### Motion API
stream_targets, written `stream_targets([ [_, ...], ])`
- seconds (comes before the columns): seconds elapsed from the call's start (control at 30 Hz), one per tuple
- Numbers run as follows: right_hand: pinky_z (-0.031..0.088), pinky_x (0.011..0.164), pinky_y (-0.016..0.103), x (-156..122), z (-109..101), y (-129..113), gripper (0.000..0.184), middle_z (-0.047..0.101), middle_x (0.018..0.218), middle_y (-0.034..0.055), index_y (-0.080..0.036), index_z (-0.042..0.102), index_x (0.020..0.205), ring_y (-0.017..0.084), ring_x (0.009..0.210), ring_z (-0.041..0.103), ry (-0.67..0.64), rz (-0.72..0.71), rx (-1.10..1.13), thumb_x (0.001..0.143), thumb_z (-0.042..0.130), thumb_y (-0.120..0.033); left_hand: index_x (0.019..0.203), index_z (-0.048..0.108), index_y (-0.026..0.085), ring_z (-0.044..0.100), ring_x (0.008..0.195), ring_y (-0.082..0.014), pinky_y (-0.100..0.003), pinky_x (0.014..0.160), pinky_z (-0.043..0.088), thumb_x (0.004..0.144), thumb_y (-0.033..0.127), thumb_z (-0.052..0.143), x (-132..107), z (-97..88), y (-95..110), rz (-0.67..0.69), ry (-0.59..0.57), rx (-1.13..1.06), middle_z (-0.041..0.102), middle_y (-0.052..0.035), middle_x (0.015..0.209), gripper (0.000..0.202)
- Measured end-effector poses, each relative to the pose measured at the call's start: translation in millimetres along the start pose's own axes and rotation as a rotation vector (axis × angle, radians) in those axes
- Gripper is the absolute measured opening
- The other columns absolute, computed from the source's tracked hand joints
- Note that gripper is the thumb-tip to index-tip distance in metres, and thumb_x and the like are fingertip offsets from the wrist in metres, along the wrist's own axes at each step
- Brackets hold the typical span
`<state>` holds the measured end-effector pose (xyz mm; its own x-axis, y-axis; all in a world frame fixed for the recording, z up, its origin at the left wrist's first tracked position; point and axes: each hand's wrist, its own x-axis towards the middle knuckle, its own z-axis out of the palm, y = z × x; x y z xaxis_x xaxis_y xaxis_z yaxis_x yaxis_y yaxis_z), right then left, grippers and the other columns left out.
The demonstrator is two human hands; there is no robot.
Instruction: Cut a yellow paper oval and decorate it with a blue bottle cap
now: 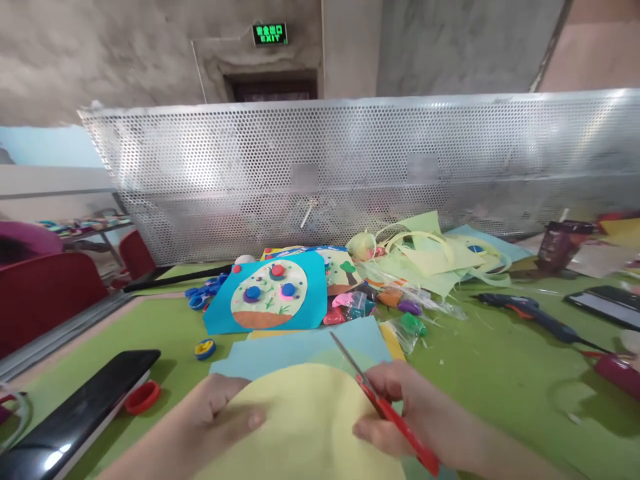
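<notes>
A pale yellow sheet of paper [300, 420] with a rounded upper edge is held low in front of me. My left hand [220, 407] grips its left side, thumb on top and fingers behind. Red-handled scissors [395, 420] are in my right hand [400, 407], their blades pointing up and left; that hand's thumb also rests by the paper's right side. The blades look nearly closed and lie over a light blue sheet [310, 353] on the table beyond.
A blue card [223, 307] with a decorated paper circle lies ahead, near clay packets [350, 307] and yellow-green paper scraps [425, 260]. At right are a glue gun [530, 317], a cup [563, 243] and a phone [607, 303]. A black device [90, 407] and red ring [143, 398] lie left.
</notes>
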<state>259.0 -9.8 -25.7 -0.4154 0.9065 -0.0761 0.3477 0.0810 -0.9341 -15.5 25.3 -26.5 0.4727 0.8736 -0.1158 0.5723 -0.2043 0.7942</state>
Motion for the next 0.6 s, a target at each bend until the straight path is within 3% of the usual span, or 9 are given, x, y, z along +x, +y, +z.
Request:
stream_targets([
  [0.03,0.027,0.046,0.024,-1,-1,0,0.028,0.033,0.054,-0.005,-0.021,0.034,0.053,0.011,0.054,0.032,-0.011,-0.026,-0.019,0.062,0.056,-0.036,0.07,0.062,0.018,0.053,0.055,-0.0136,-0.019,0.047,0.042,0.08,0.055,0.051,-1,-1.1,1,0.036,-0.022,-0.034,0.057,0.0009,0.063,0.041],
  [0.1,0.027,0.046,0.024,-4,-3,-1,0.027,0.034,0.054,-0.0047,-0.021,0.036,0.054,0.011,0.053,0.032,-0.037,-0.063,-0.018,0.064,0.056,-0.037,0.095,0.064,0.022,0.063,0.083,-0.0222,-0.027,0.071,0.052,0.082,0.054,0.05,-2,-5.9,5,0.13,0.033,-0.08,0.067,-0.0046,0.093,0.038],
  [0.17,0.028,0.046,0.024,-7,-4,-4,0.028,0.035,0.055,-0.0042,-0.021,0.037,0.055,0.012,0.054,0.033,-0.059,-0.078,-0.013,0.065,0.056,-0.039,0.117,0.056,0.03,0.051,0.114,-0.0281,-0.039,0.097,0.042,0.082,0.049,0.054,-1,-9.1,13,0.215,0.162,-0.014,0.058,-0.0035,0.125,0.039],
  [0.23,0.029,0.047,0.024,-8,-3,-5,0.028,0.035,0.057,-0.0037,-0.021,0.038,0.056,0.013,0.056,0.034,-0.063,-0.067,-0.016,0.064,0.057,-0.039,0.124,0.049,0.035,0.04,0.126,-0.0302,-0.048,0.105,0.031,0.079,0.044,0.061,3,-5.3,26,0.255,0.225,0.122,0.049,-0.0004,0.137,0.047],
  [0.33,0.028,0.046,0.024,-7,-1,-5,0.025,0.036,0.056,-0.0036,-0.02,0.038,0.055,0.013,0.055,0.034,-0.083,-0.032,-0.017,0.064,0.056,-0.036,0.115,0.058,0.035,0.048,0.12,-0.0293,-0.049,0.102,0.035,0.072,0.045,0.067,10,15.0,54,0.235,0.099,0.055,0.058,-0.0004,0.127,0.046],
  [0.43,0.027,0.044,0.023,-5,-2,-2,0.025,0.035,0.052,-0.0051,-0.02,0.037,0.054,0.011,0.052,0.032,-0.115,0.004,0.005,0.062,0.056,-0.033,0.085,0.07,0.027,0.062,0.103,-0.0221,-0.034,0.091,0.048,0.076,0.035,0.064,18,37.3,79,0.26,0.061,-0.121,0.073,0.0007,0.099,0.014],
  [0.53,0.022,0.041,0.022,0,-12,3,0.027,0.031,0.049,-0.0073,-0.02,0.036,0.052,0.009,0.047,0.028,-0.11,-0.006,0.006,0.063,0.058,-0.028,0.071,0.07,0.025,0.069,0.078,-0.0171,-0.026,0.071,0.054,0.081,0.028,0.057,23,45.2,84,0.255,0.146,-0.032,0.075,0.0028,0.08,0.017],
  [0.6,0.019,0.041,0.022,3,-21,5,0.029,0.029,0.049,-0.0084,-0.02,0.035,0.053,0.008,0.045,0.025,-0.071,-0.023,-0.008,0.066,0.06,-0.027,0.078,0.071,0.026,0.068,0.082,-0.0185,-0.029,0.075,0.054,0.084,0.025,0.053,25,45.2,78,0.358,0.246,0.157,0.075,0.0028,0.083,0.019],
])
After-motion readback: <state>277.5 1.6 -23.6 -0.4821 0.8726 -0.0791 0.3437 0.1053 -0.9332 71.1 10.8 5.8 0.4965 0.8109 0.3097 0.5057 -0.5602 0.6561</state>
